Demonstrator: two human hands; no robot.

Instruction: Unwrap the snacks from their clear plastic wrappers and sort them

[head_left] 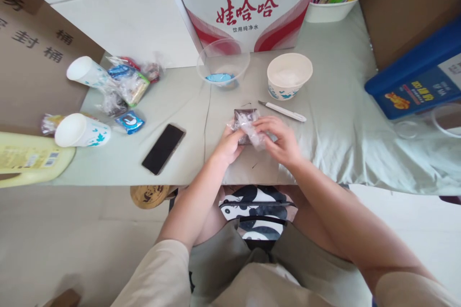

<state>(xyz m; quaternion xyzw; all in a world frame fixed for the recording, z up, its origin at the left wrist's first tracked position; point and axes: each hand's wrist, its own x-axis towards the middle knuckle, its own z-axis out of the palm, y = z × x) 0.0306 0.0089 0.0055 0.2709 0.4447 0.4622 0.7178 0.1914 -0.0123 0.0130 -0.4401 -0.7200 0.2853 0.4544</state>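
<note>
A small dark block wrapped in clear plastic lies on the pale green cloth in front of me. My left hand pinches the wrapper at its left side. At the right side, my right hand grips the crinkled plastic with closed fingers. A white-handled knife lies just beyond my right hand. Farther back stand a white paper bowl with blue print and a clear plastic bowl holding something blue.
A black phone lies to the left. Two paper cups and several snack packets sit at far left beside a yellow bottle. A printed cardboard box stands behind; a blue box is at right.
</note>
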